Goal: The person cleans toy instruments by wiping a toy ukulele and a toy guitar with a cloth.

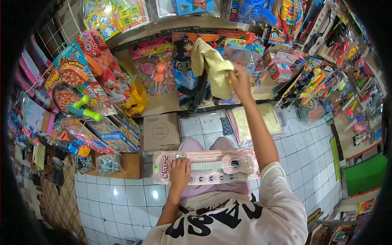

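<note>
My right hand [240, 83] is raised at the shelf, its fingers closed on a pale yellow cloth [219, 77] that hangs down in front of the packaged toys. Behind the cloth a black toy gun [199, 93] is partly hidden. Across my lap lies a boxed pink toy guitar [239, 163], its neck toward the left. My left hand [179, 173] rests on the left part of this package, with its fingers spread flat over the surface.
A brown wall clock box [161, 132] stands left of my knees. Bagged printed sheets [257, 122] lie on the right. Toy pizza packages [67, 100] hang at the left, and many packaged toys [310, 85] hang at the right.
</note>
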The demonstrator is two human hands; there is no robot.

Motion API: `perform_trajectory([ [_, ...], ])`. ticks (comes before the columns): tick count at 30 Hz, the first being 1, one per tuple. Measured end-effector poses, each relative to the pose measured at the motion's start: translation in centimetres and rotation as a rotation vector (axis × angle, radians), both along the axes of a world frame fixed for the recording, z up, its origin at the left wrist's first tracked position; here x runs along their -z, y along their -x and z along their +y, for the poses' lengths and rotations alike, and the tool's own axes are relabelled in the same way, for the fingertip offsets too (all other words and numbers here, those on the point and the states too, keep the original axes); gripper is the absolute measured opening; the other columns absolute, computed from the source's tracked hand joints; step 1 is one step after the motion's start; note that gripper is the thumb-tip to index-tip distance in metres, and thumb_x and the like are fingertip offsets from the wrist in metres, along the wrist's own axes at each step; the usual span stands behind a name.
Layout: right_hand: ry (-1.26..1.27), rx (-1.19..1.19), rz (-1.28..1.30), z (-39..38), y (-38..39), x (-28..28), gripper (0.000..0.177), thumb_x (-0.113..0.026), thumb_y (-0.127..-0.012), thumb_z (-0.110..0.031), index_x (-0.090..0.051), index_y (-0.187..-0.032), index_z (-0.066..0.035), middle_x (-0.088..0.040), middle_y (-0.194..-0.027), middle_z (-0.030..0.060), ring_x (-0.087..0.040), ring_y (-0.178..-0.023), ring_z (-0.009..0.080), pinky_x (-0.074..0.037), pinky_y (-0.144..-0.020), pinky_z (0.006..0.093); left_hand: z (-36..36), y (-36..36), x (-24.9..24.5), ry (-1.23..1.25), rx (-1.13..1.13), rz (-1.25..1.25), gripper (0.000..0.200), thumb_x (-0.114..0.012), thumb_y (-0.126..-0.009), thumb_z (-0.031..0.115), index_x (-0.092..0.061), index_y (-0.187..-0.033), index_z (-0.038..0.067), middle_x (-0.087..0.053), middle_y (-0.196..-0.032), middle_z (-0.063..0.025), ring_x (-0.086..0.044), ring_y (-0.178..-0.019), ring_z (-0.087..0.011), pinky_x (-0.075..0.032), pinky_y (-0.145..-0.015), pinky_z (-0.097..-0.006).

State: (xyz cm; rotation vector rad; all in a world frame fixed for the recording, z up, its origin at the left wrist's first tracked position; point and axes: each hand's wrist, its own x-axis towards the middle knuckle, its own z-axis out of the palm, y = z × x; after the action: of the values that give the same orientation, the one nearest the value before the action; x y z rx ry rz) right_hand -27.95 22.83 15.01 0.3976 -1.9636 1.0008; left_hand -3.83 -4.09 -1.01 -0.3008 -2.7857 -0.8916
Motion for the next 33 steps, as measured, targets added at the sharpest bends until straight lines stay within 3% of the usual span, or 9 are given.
perform_trajectory([
  [3, 0.266, -0.13, -0.238, 0.8, -2.0, -4.3, 0.026, -0.053, -0.088, -0.003, -0.061, -0.112, -0.002, -0.065, -0.1, 0.0063, -0.059, -0.088, 0.014, -0.047, -0.077, 0.0259, 0.5, 0.1, -0.1, 0.002, 0.018, 0.037, 0.019, -0.052, -0.088, 0.021, -0.061, -0.099, 0.009, -0.06, -0.103, -0.0051, -0.052, -0.101, -0.0262, -0.019, -0.106, -0.0554],
  [12, -0.021, -0.113, 0.309, 2.7, -4.3, -14.0, 0.033, -0.04, -0.09, 0.004, -0.059, -0.117, -0.002, -0.061, -0.112, 0.0072, -0.056, -0.099, 0.0119, -0.043, -0.088, 0.0231, 0.6, -0.2, 1.0, -0.003, -0.055, 0.055, 0.017, -0.053, -0.087, 0.02, -0.062, -0.098, 0.01, -0.061, -0.104, -0.0047, -0.053, -0.101, -0.0254, -0.022, -0.106, -0.0515],
  [15, 0.194, -0.343, 0.07, 4.8, -7.9, -15.3, 0.029, -0.041, -0.093, 0.002, -0.054, -0.119, 0.0, -0.06, -0.113, 0.0109, -0.056, -0.104, 0.0142, -0.044, -0.089, 0.0248, 0.0, 0.0, 0.9, 0.029, -0.051, 0.034, 0.018, -0.052, -0.088, 0.019, -0.062, -0.099, 0.01, -0.061, -0.104, -0.0059, -0.052, -0.103, -0.0261, -0.021, -0.107, -0.0513],
  [16, 0.135, -0.106, 0.057, 2.4, -11.2, -16.6, 0.025, -0.047, -0.094, -0.005, -0.062, -0.114, -0.007, -0.064, -0.104, 0.0108, -0.062, -0.083, 0.0163, -0.055, -0.071, 0.0236, -0.2, -0.2, 0.7, 0.026, -0.045, 0.019, 0.018, -0.052, -0.088, 0.019, -0.062, -0.1, 0.009, -0.061, -0.104, -0.0062, -0.052, -0.103, -0.0263, -0.021, -0.107, -0.0514],
  [18, 0.099, -0.351, 0.099, 5.0, -12.3, -15.7, 0.029, -0.046, -0.095, -0.004, -0.055, -0.123, -0.003, -0.061, -0.108, 0.0059, -0.059, -0.09, 0.0112, -0.049, -0.076, 0.0219, -0.5, -0.2, 0.7, 0.035, -0.037, 0.033, 0.019, -0.052, -0.088, 0.019, -0.062, -0.1, 0.009, -0.061, -0.104, -0.0064, -0.052, -0.103, -0.0262, -0.021, -0.107, -0.0517],
  [24, 0.25, -0.346, -0.214, 6.6, -19.6, -12.5, 0.024, -0.055, -0.084, 0.004, -0.057, -0.107, -0.001, -0.061, -0.112, 0.0069, -0.06, -0.094, 0.0148, -0.047, -0.079, 0.0266, -0.2, -0.1, 0.6, 0.033, -0.016, 0.034, 0.018, -0.052, -0.088, 0.019, -0.062, -0.1, 0.01, -0.061, -0.105, -0.0056, -0.051, -0.105, -0.0258, -0.021, -0.108, -0.0512],
  [28, -0.327, -0.314, -0.583, 5.0, -23.1, -7.4, 0.021, -0.06, -0.082, -0.004, -0.061, -0.103, -0.004, -0.065, -0.103, 0.0086, -0.062, -0.095, 0.0202, -0.048, -0.083, 0.0311, 0.1, 0.1, 0.5, -0.002, 0.03, 0.037, 0.019, -0.053, -0.088, 0.019, -0.062, -0.102, 0.01, -0.062, -0.104, -0.0055, -0.054, -0.103, -0.0248, -0.022, -0.107, -0.0496],
  [29, -0.26, -0.44, -0.76, 3.7, -23.3, -5.0, 0.022, -0.061, -0.081, -0.007, -0.063, -0.102, -0.006, -0.066, -0.1, 0.0093, -0.062, -0.095, 0.024, -0.047, -0.087, 0.0353, 0.0, 0.3, 0.4, -0.019, 0.049, 0.035, 0.019, -0.053, -0.088, 0.018, -0.062, -0.103, 0.01, -0.062, -0.104, -0.0055, -0.054, -0.103, -0.0245, -0.022, -0.107, -0.0492],
  [33, -0.762, -0.648, -0.81, 0.3, -24.7, 5.5, 0.044, -0.061, -0.082, -0.021, -0.051, -0.123, -0.009, -0.055, -0.123, 0.0098, -0.049, -0.119, 0.0253, -0.031, -0.105, 0.048, -0.4, 0.4, 0.0, -0.025, 0.077, -0.01, 0.022, -0.053, -0.088, 0.018, -0.062, -0.107, 0.01, -0.062, -0.107, -0.006, -0.056, -0.101, -0.0243, -0.024, -0.106, -0.0479],
])
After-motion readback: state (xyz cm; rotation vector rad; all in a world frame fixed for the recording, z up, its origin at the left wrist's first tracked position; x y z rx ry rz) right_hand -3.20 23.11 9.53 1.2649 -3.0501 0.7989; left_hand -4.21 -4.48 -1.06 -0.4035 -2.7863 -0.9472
